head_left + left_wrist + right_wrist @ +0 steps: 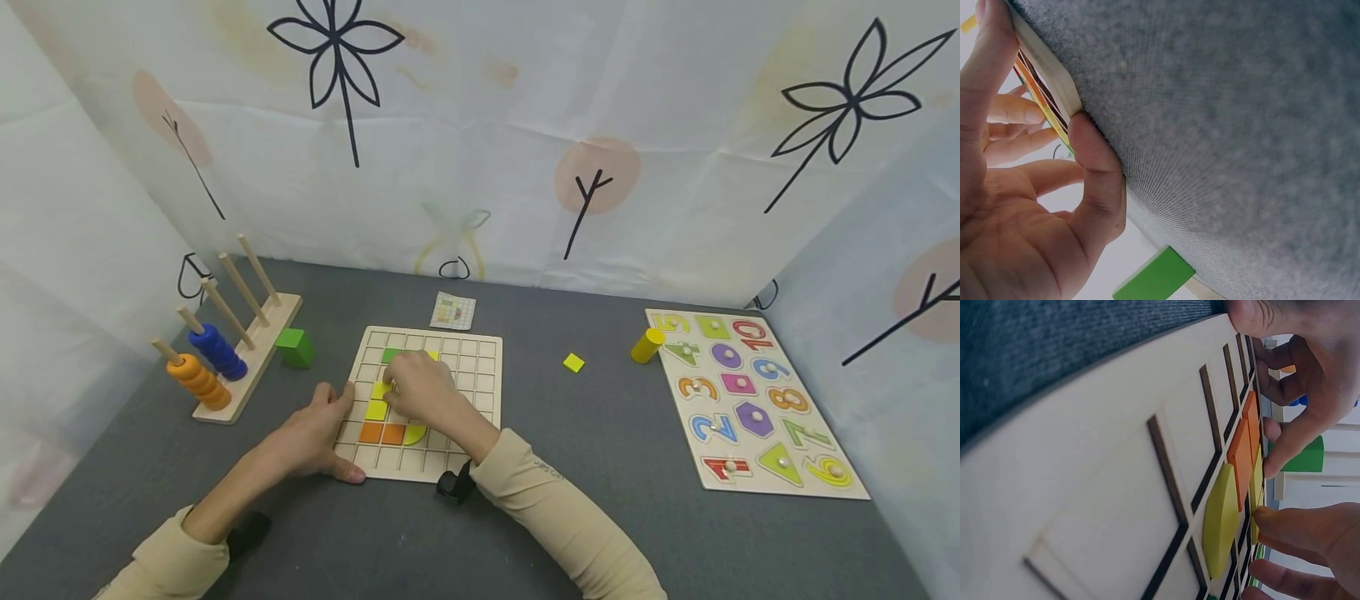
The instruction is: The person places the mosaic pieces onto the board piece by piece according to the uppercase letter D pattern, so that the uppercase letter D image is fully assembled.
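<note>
A wooden grid board [482,364] with raised lines lies flat on the dark table. At its near left corner my left hand [311,433] holds it, thumb on the front edge and fingers along the left side. My right hand [427,387] is over the board, its fingertips on a yellow square tile [379,389] partly hidden by them. Another yellow square [377,411] sits just below. Two orange squares, one an orange tile [371,432], and a yellow rounded piece [1221,519] form a row nearer me. A green tile [391,355] shows beyond the right hand.
Left stands a peg stacker [258,354] with orange and blue rings, beside a green block [296,347]. A small patterned card [453,311] lies behind the board. Rightward are a loose yellow square [573,362], a yellow cylinder [647,345] and a number puzzle board [757,454].
</note>
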### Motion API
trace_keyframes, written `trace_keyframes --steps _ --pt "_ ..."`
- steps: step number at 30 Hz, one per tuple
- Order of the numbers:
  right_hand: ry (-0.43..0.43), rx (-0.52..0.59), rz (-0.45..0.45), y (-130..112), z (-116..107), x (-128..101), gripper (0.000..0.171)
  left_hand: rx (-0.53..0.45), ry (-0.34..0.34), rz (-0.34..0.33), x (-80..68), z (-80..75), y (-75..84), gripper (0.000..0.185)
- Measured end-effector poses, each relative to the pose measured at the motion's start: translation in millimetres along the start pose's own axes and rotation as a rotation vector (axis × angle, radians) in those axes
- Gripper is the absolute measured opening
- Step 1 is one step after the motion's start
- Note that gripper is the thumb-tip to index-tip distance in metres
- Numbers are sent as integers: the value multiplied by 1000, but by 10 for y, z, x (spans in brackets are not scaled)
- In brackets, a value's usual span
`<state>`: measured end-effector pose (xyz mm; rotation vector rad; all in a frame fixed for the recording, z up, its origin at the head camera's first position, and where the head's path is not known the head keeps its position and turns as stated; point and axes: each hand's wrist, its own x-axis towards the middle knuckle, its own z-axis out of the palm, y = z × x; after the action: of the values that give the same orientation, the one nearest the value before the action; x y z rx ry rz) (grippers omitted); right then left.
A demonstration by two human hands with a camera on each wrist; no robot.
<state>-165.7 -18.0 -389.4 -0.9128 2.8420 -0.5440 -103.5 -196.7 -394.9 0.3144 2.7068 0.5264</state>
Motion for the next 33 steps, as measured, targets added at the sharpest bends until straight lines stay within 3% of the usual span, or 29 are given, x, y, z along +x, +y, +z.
trace_keyframes --steps 16,23,33 --pt "25 -20 60 247 -136 -43 23 6 -7 -24 2 3 8 139" --pt "73 13 92 563 -226 -123 22 13 -6 -26 11 15 10 139" --pt "114 -29 238 1055 -499 -370 25 12 -5 -22 9 12 16 138"
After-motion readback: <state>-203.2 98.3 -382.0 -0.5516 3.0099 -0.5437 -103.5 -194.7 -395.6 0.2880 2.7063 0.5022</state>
